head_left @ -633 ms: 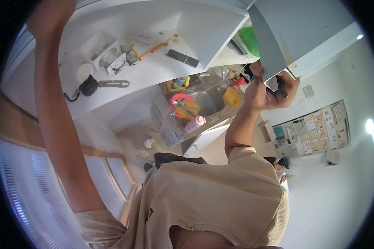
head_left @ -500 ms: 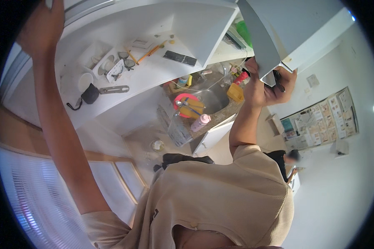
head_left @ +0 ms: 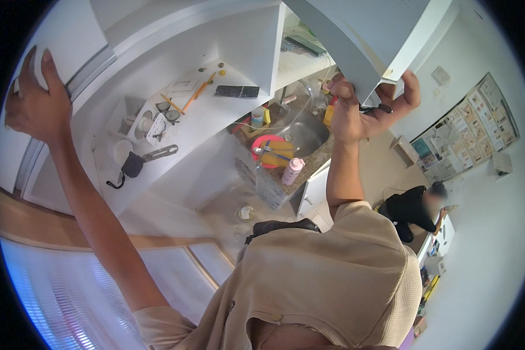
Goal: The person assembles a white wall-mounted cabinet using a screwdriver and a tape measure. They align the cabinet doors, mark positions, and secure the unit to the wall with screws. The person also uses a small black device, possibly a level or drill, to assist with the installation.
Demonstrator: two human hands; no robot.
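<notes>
My left hand (head_left: 39, 108) is raised at the far left, fingers spread against a white cabinet door (head_left: 70, 41) that has a grey metal edge strip. At upper right, my right hand (head_left: 359, 119) curls its thumb and fingers round the lower corner of another open cabinet door (head_left: 385, 35). A small dark piece (head_left: 384, 108) shows by those fingers; its kind cannot be made out. Between my arms lies a white shelf (head_left: 186, 131) holding eyeglasses (head_left: 170, 114), orange pencils (head_left: 197, 98), a flat black rectangular item (head_left: 237, 91), a black pouch (head_left: 133, 165) and a grey wrench-like tool (head_left: 161, 153).
Below the shelf, a sink (head_left: 307, 135) is set in a stone counter with a pink bowl (head_left: 264, 144) and pink bottle (head_left: 293, 171). A lower cabinet door (head_left: 312, 195) hangs ajar. A person in black (head_left: 413, 213) bends over a table at right. A notice board (head_left: 466, 128) hangs beyond.
My left hand has come lower into view, its fingers now spread on the door. The view has shifted, showing more of the person at right. My right hand stays at the door corner.
</notes>
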